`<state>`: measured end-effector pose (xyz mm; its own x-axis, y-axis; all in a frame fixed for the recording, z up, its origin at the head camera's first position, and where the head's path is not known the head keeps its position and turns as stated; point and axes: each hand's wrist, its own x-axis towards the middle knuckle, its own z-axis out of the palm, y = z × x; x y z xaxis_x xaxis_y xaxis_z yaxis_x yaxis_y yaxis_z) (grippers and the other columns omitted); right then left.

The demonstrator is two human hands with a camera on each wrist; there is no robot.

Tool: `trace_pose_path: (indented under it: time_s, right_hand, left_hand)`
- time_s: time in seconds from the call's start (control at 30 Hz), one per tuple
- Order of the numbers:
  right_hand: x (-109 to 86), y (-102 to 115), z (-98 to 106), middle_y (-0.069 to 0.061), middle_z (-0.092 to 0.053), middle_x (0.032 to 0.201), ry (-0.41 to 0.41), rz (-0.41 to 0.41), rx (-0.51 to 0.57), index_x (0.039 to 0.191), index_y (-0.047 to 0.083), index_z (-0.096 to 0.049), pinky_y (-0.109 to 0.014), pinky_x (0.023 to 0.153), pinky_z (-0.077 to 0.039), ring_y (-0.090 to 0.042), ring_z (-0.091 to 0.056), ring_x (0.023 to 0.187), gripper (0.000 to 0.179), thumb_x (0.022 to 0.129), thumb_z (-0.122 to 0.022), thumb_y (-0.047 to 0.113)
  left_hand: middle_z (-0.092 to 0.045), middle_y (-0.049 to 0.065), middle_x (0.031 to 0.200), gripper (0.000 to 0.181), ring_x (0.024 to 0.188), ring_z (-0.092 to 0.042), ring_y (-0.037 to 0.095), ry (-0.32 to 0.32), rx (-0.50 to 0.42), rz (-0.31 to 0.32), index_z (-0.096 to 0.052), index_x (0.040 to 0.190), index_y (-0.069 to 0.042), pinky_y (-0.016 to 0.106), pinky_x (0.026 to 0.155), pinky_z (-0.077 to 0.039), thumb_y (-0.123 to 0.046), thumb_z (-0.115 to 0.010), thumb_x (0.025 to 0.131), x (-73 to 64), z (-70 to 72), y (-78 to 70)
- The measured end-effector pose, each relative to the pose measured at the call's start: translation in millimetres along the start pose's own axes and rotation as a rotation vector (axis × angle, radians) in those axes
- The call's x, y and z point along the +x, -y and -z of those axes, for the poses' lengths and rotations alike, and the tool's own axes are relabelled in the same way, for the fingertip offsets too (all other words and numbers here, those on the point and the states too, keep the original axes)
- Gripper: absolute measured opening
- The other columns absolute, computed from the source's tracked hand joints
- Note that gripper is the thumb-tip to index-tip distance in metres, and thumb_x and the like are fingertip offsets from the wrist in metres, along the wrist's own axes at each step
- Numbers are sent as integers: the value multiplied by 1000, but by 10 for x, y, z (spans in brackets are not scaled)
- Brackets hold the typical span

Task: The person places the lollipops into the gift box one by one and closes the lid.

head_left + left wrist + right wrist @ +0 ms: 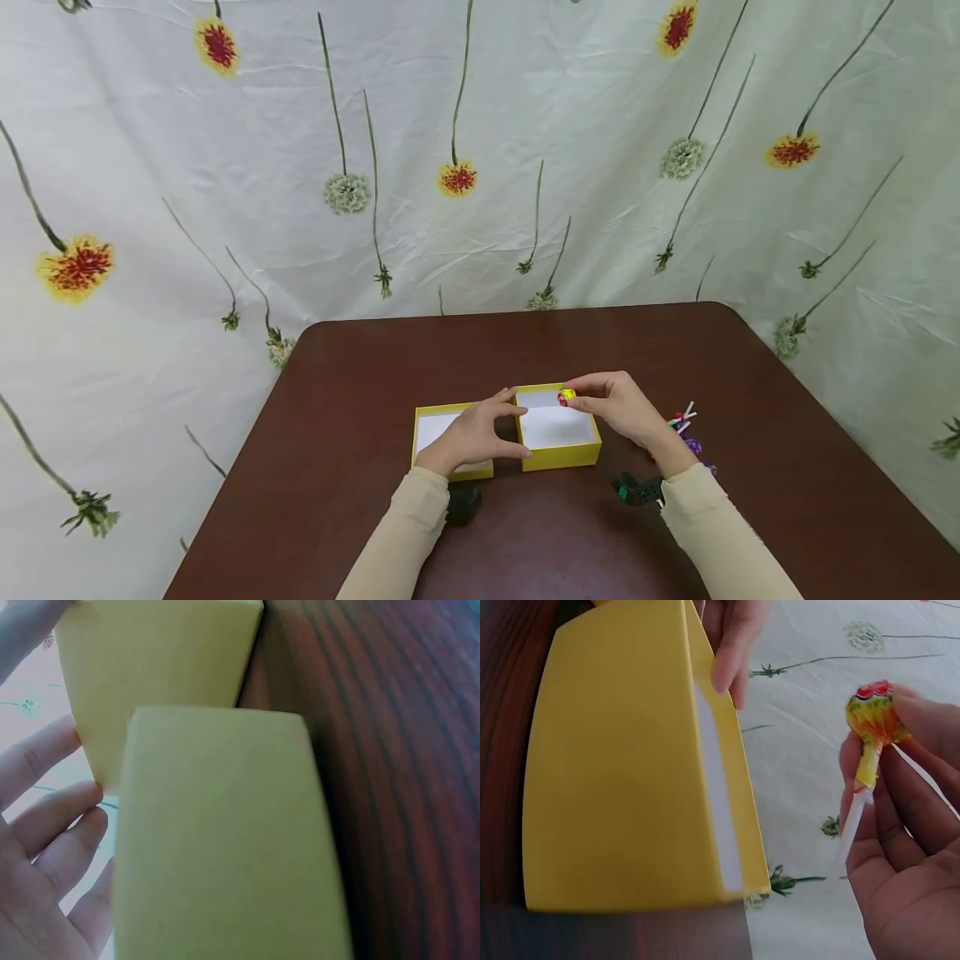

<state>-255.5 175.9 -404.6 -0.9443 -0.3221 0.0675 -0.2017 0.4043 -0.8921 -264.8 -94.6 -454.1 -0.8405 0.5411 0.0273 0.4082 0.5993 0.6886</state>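
A lollipop (871,720) in a red and yellow wrapper is pinched by my right hand (621,404) above the far right part of an open yellow box (561,457) with a white inside. Its white stick points down along the palm in the right wrist view. At that box's left rim my left hand (474,432) is spread in a wide arc, thumb near the front corner and fingers toward the back. Fingertips (88,791) lie right at the rim in the left wrist view. Beneath the left hand stands a second open yellow box (472,473), partly hidden.
Several lollipops (688,433) with white sticks and purple wrappers lie behind the right wrist. A black strap (636,489) shows at the right wrist, and a dark object (462,505) is beside the left sleeve. A flowered cloth (420,100) hangs behind the brown table (360,358).
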Motion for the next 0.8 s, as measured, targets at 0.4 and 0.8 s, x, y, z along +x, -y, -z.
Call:
trace_pose_path:
  time_s: [0.4, 0.8]
  right_hand:
    - [164, -52, -280, -18, -73, 113, 259, 18, 9, 115, -3, -72, -32, 83, -60, -16, -70, 93, 24, 93, -69, 7]
    - [253, -101, -420, -14, -76, 105, 297, -7, -79, 107, 0, -76, -33, 83, -60, -17, -71, 92, 19, 90, -74, 8]
  left_hand:
    - [-33, 5, 164, 68, 151, -33, 27, -12, -7, -1, -64, 136, -19, 50, 115, -40, -49, -83, 78, -26, -30, 9]
    - [-34, 6, 163, 70, 150, -35, 25, -27, 38, -36, -65, 135, -15, 48, 114, -41, -51, -83, 77, -7, -2, -16]
